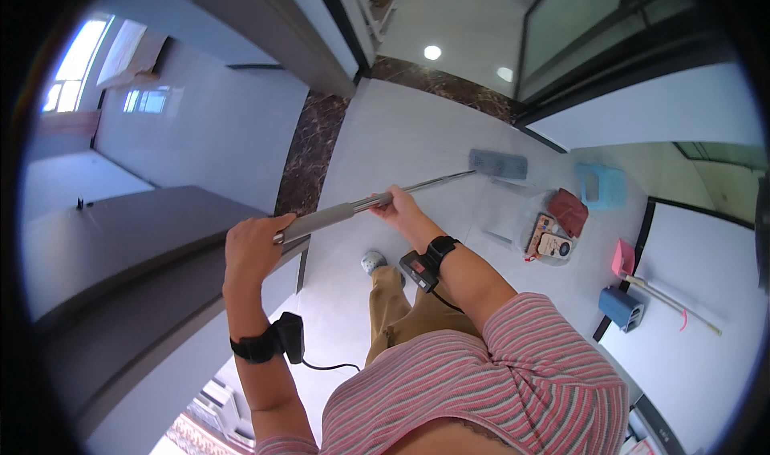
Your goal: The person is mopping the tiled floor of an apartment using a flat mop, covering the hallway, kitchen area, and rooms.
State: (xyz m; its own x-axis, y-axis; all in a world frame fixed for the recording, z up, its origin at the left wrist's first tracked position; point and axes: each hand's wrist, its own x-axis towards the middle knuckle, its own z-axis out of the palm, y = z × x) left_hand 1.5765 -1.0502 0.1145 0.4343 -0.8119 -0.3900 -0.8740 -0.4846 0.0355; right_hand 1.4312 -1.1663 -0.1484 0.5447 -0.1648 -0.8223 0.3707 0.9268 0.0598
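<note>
A flat mop (433, 181) slants from my hands out to the right, its grey rectangular head (498, 164) lying on the pale tiled floor. My left hand (253, 250) is closed round the top end of the handle, close to a grey door edge. Farther down the pole, past the thick grey grip (321, 219), my right hand (396, 211) wraps the shaft. Both forearms carry black straps with small dark devices and cables.
Right of the mop head sit a light blue plastic basket (611, 186) and a clear bin (521, 226) beside packages and a dark red bag (568, 212). A pink dustpan (623, 258) and a blue box (620, 309) stand by the right wall. Dark marble thresholds (313, 146) mark two doorways.
</note>
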